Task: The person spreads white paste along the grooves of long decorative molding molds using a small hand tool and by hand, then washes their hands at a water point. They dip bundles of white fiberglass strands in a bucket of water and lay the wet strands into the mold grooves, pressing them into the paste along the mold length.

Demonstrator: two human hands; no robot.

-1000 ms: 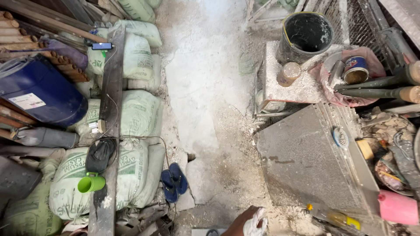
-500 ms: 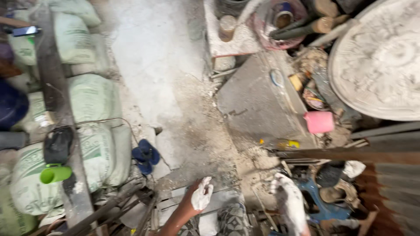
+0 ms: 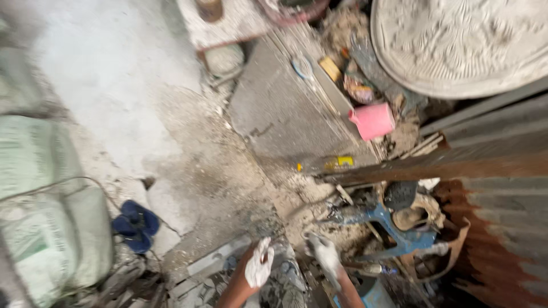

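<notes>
Across dusty concrete floor [image 3: 131, 97], sacks [image 3: 51, 228] and debris.

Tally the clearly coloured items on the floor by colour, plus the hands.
Pink: 1, the pink plastic container.
Blue: 1 pair, the blue sandals.
Green-white: 2 sacks, stacked at the left edge.
White-coated hands: 2, left hand and right hand, both empty and held over rubble.
Total: 6.
</notes>
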